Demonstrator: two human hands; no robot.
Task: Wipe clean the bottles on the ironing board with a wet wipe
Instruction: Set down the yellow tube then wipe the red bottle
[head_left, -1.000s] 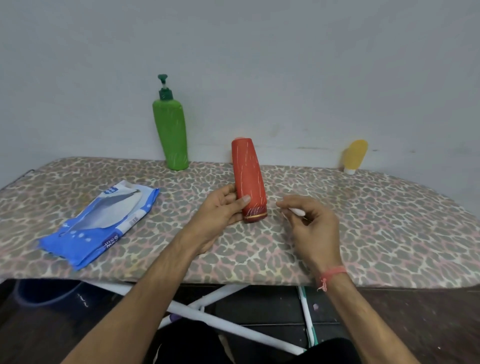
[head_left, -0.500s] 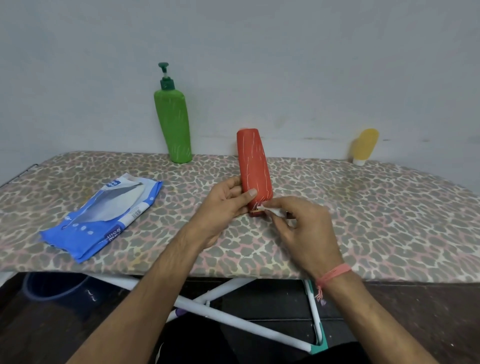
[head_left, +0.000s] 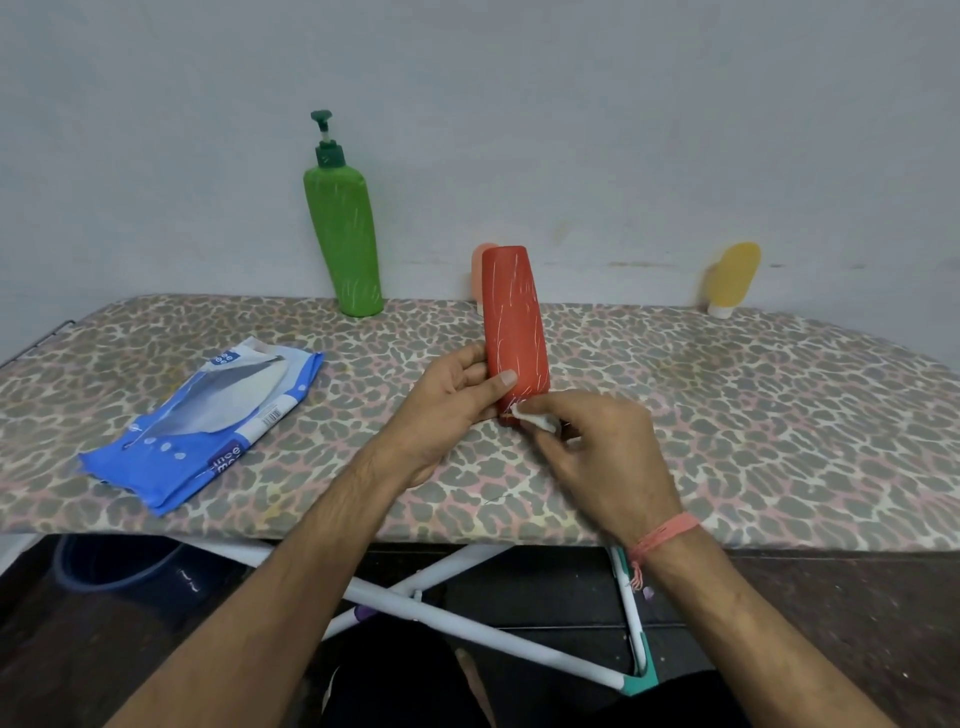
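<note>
A red bottle (head_left: 513, 322) with pale scribble marks stands on the leopard-print ironing board (head_left: 727, 415). My left hand (head_left: 447, 410) grips its lower part, thumb across the front. My right hand (head_left: 597, 457) pinches a small folded white wet wipe (head_left: 532, 417) and presses it against the bottle's base. A green pump bottle (head_left: 343, 244), also scribbled on, stands at the back by the wall. A yellow bottle (head_left: 732, 278) stands on its white cap at the back right. A small peach-coloured bottle (head_left: 478, 270) is mostly hidden behind the red one.
A blue wet-wipe pack (head_left: 208, 426) lies flat on the left of the board. A grey wall runs right behind the board. Below are the white board legs (head_left: 467, 631) and a dark blue bucket (head_left: 119, 566) on the floor.
My right hand moved left and brought the wipe against the red bottle's base. My left hand keeps holding the bottle in place.
</note>
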